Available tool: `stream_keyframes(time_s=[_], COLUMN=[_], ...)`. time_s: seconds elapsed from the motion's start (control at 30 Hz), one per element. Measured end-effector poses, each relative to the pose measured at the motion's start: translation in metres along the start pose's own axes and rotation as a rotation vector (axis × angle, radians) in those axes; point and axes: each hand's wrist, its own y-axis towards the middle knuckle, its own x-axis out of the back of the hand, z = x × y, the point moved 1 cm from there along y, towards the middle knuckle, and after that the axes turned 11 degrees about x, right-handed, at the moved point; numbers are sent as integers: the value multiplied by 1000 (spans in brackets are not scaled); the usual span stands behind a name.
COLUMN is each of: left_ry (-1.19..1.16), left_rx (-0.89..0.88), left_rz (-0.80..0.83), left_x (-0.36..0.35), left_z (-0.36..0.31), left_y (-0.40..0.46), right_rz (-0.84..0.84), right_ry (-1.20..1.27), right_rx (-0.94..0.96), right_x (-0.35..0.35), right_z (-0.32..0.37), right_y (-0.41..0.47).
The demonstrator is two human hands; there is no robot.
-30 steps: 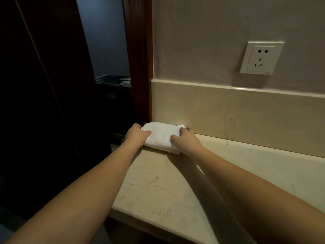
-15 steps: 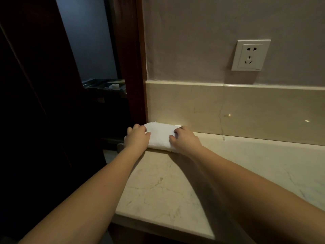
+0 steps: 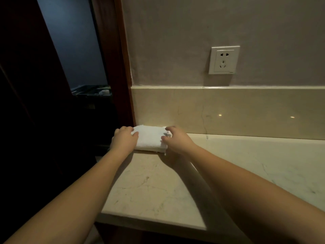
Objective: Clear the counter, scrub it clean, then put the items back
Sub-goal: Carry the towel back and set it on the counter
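A folded white towel lies in the far left corner of the beige marble counter, against the backsplash. My left hand grips its left end, thumb on top. My right hand holds its right end, fingers curled over the edge. Both forearms reach forward across the counter.
A marble backsplash runs along the wall, with a white power socket above it. A dark wooden door frame borders the counter's left end. Beyond it lies a dim room with a dark cabinet. The counter's front edge is near me.
Both hands stay on the towel in the corner. My right fingers have lifted and curled more over its right end. The view has shifted slightly.
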Motion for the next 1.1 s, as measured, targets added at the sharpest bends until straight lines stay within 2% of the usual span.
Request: stream_keyframes(time_s=[0.1,0.3,0.43,0.57,0.7,0.87,1.1], left_ry=[-134,-367,-413,-516,-573,-528,-215], left_rx=[-72,-162,-291,-365,-421,-495,-677], left_rz=[-61,22,133,246,459,663,826], left_x=[6,3,-11,-31,-62,-118,-194], left_z=[-18,-83,-134,-186,-237,-286,-339], left_y=[-31,-133,-225,-315,-405,-500,-605], right_rz=[-51,-18,7,-58,-166,-181,-241], right_ry=[-18,-83,-156,-150,-90,-30,-11], right_rx=[25,28,-5,-75,-170,-408,-763], right_x=[21,90,137,179,212,232,227], right_z=[-12,-51,-88,-125,-164,-213,-257], right_y=[-32,-136,-235,-341,-449,-576,-712])
